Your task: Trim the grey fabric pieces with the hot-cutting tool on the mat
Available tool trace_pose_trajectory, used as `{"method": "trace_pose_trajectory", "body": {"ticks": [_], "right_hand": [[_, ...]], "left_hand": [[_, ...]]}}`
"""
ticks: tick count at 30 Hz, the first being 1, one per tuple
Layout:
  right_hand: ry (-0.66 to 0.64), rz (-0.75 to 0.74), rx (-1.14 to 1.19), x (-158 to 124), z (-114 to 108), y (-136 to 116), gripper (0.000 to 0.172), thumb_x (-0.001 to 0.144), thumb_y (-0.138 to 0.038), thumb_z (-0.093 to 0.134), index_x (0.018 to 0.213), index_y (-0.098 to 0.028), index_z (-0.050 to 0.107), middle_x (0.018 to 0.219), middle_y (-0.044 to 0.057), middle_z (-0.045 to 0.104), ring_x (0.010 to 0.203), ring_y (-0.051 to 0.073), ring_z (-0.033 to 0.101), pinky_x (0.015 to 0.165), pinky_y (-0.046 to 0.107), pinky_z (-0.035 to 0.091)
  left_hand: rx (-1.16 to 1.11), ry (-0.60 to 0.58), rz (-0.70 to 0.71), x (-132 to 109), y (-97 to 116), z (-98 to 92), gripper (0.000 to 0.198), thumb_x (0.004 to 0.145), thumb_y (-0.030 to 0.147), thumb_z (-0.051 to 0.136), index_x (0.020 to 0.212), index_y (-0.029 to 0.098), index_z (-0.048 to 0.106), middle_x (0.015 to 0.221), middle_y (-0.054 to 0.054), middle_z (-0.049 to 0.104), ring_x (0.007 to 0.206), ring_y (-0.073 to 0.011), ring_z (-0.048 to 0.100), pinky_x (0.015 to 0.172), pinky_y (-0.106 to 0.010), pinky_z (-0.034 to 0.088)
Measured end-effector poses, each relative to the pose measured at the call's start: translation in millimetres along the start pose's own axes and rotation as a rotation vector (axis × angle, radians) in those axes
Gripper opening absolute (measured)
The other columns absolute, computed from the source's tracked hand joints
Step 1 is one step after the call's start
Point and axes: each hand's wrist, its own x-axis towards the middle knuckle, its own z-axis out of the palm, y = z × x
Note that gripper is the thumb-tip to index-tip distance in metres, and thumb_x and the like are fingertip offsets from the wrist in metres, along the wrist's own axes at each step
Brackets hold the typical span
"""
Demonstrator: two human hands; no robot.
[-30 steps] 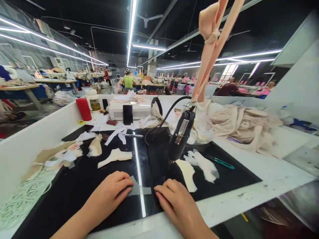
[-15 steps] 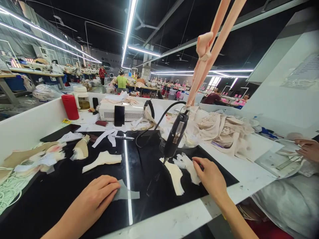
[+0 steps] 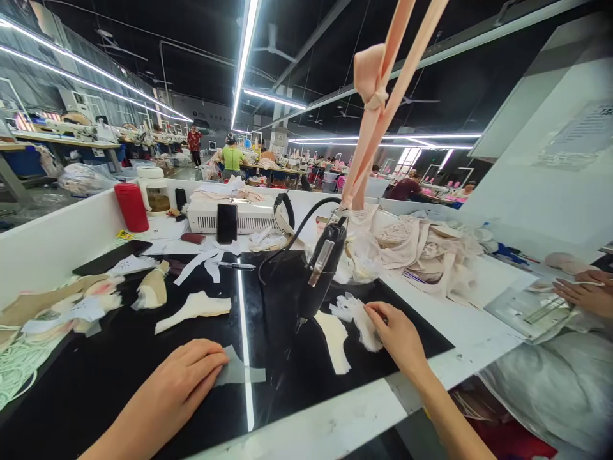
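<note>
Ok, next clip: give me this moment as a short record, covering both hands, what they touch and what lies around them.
Setting: garment workshop bench with a black mat
Left hand: palm down on a grey translucent piece
Right hand: touching a white lace piece; grip unclear
Between hands: cream fabric piece; black hanging tool on a peach strap
Back of bench: red cup, white box
Far right: another person's hand
</note>
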Motion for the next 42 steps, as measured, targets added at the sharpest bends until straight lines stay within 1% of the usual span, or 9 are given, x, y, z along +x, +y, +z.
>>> {"method": "trace_pose_trajectory", "body": {"ticks": [8,12,20,26,28,34,37,39,42], "right_hand": [[0.092,0.074,0.319,7,-10,-5,0.03,0.105,-0.041,0.067,0.124,-0.019,0.069,0.12,0.007,0.073,0.098,0.02,0.073,0.086,0.04,0.064],[0.093,0.066,0.44,8,-19,-17,0.036,0.107,-0.052,0.059,0.111,-0.018,0.069,0.091,0.001,0.071,0.068,0.013,0.065,0.065,0.029,0.058],[-0.074,-0.018,0.571,-35,-40,-81,0.044,0.095,-0.067,0.062,0.089,-0.024,0.071,0.056,-0.005,0.051,0.048,0.013,0.046,0.046,0.026,0.036],[-0.412,-0.527,0.507,-82,-26,-154,0.026,0.104,-0.041,0.056,0.087,-0.033,0.074,0.072,-0.001,0.074,0.062,0.019,0.068,0.059,0.027,0.053],[-0.531,-0.696,0.439,-85,-20,-173,0.024,0.106,-0.037,0.053,0.095,-0.036,0.074,0.081,0.0,0.079,0.07,0.023,0.076,0.063,0.03,0.06],[-0.487,-0.971,0.309,-85,-1,-199,0.032,0.111,-0.031,0.046,0.09,-0.028,0.069,0.077,0.0,0.077,0.067,0.02,0.075,0.06,0.027,0.058],[-0.462,-0.883,0.444,-88,7,-198,0.023,0.109,-0.032,0.053,0.096,-0.03,0.072,0.08,-0.002,0.074,0.069,0.016,0.072,0.063,0.023,0.056],[-0.412,-0.64,0.608,-88,12,-196,0.016,0.104,-0.04,0.063,0.113,-0.033,0.074,0.092,0.0,0.076,0.075,0.016,0.071,0.067,0.023,0.058],[-0.328,-0.18,0.892,-89,20,-196,0.042,0.095,-0.056,0.072,0.128,-0.032,0.07,0.108,0.006,0.074,0.077,0.018,0.069,0.061,0.026,0.059]], "left_hand": [[-0.015,0.004,0.015,0,-1,0.2,0.032,0.112,0.034,0.049,0.108,0.027,0.079,0.109,-0.002,0.08,0.098,-0.0162,0.078,0.091,-0.022,0.062],[-0.022,-0.001,0.01,0,-1,0.4,0.03,0.112,0.032,0.049,0.11,0.026,0.079,0.111,-0.002,0.079,0.099,-0.0168,0.078,0.091,-0.024,0.062],[-0.08,-0.041,-0.058,0,5,4.7,0.026,0.109,0.023,0.051,0.114,0.025,0.076,0.112,-0.004,0.078,0.101,-0.0183,0.076,0.093,-0.027,0.061],[-0.403,-0.169,-0.25,18,33,-10.2,0.022,0.1,0.031,0.074,0.122,0.027,0.075,0.122,-0.005,0.075,0.113,-0.0218,0.071,0.102,-0.031,0.055],[-0.576,-0.306,-0.322,28,47,-16.0,0.043,0.086,0.039,0.09,0.125,0.028,0.075,0.125,-0.005,0.074,0.116,-0.024,0.068,0.104,-0.031,0.052],[-0.976,-0.431,-0.643,42,64,-8.3,0.028,0.07,0.033,0.094,0.087,0.02,0.076,0.08,0.004,0.067,0.076,-0.0138,0.057,0.07,-0.024,0.041],[-1.248,-0.412,-0.77,39,59,1.6,0.03,0.068,0.036,0.09,0.08,0.017,0.071,0.072,0.004,0.062,0.068,-0.0117,0.052,0.066,-0.025,0.039],[-1.356,-0.366,-0.835,37,56,5.2,0.035,0.066,0.042,0.091,0.077,0.016,0.07,0.067,0.003,0.062,0.063,-0.0117,0.052,0.065,-0.026,0.04],[-1.397,-0.193,-0.908,36,54,4.7,0.04,0.068,0.048,0.093,0.076,0.016,0.07,0.063,0.002,0.062,0.058,-0.0108,0.051,0.063,-0.026,0.039]]}}
